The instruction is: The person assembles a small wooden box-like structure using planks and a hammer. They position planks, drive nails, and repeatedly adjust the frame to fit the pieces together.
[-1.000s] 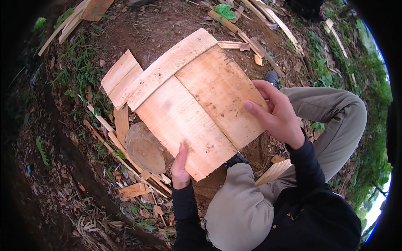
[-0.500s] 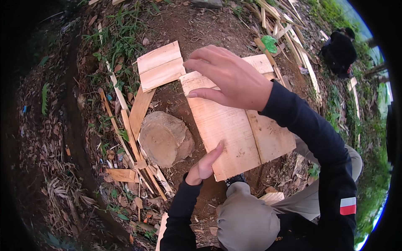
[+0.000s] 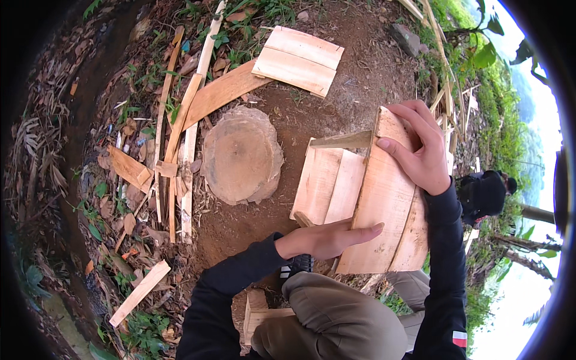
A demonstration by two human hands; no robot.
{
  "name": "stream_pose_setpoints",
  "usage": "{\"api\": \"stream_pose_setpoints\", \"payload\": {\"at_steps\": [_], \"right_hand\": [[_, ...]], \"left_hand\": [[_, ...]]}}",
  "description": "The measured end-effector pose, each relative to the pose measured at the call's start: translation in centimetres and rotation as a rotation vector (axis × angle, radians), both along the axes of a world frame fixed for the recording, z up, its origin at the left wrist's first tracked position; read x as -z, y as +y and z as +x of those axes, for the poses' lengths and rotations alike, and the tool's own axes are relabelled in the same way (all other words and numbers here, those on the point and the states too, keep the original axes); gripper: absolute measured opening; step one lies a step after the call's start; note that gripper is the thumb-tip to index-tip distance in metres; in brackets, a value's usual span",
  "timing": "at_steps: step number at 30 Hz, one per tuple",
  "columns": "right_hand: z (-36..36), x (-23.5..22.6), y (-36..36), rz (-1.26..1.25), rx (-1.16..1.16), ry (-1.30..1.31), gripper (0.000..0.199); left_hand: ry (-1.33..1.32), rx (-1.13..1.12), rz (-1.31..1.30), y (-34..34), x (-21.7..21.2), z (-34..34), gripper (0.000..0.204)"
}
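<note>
Both hands hold a box-like wooden frame (image 3: 384, 210) of pale boards, tilted up on its side. A second board panel (image 3: 318, 180) shows behind it, with a narrow crosspiece (image 3: 342, 140) bridging the two at the top. My left hand (image 3: 324, 240) grips the lower end, thumb laid on the near panel's face and fingers hidden behind. My right hand (image 3: 420, 144) clasps the upper corner, with thumb and fingers bent over its edge. To the left stands a round tree stump (image 3: 243, 153); a loose two-board panel (image 3: 303, 57) with nails along its ends lies beyond it.
Long wooden strips (image 3: 180, 138) and a broad plank (image 3: 222, 96) lie left of the stump. A short wood piece (image 3: 141, 293) rests among leaves at lower left. Beside my knee sits another wooden piece (image 3: 264, 315). A dark-clothed person (image 3: 483, 195) is at the right.
The wooden frame has been tipped up, so its inside and far panel now show. My right hand has come down from above it onto its upper corner. The view has shifted.
</note>
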State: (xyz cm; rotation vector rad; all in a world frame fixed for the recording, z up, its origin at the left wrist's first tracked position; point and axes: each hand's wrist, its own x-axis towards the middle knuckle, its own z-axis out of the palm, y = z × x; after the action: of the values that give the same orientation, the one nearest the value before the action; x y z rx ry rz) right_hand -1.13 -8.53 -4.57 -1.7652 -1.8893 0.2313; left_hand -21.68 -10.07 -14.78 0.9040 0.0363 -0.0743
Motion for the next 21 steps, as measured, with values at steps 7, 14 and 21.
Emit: {"api": "stream_pose_setpoints", "payload": {"at_steps": [7, 14, 21], "right_hand": [[0.1, 0.7, -0.2, -0.034, -0.019, -0.070, 0.042], [1.0, 1.8, -0.9, -0.190, 0.105, 0.291, 0.031], [1.5, 1.7, -1.1, -0.207, 0.061, 0.284, 0.033]], "left_hand": [[-0.115, 0.030, 0.045, 0.5, -0.1, 0.3, 0.068], [-0.110, 0.108, 0.053, 0.5, -0.3, 0.9, 0.064], [-0.106, 0.103, 0.112, 0.6, -0.4, 0.9, 0.061]]}}
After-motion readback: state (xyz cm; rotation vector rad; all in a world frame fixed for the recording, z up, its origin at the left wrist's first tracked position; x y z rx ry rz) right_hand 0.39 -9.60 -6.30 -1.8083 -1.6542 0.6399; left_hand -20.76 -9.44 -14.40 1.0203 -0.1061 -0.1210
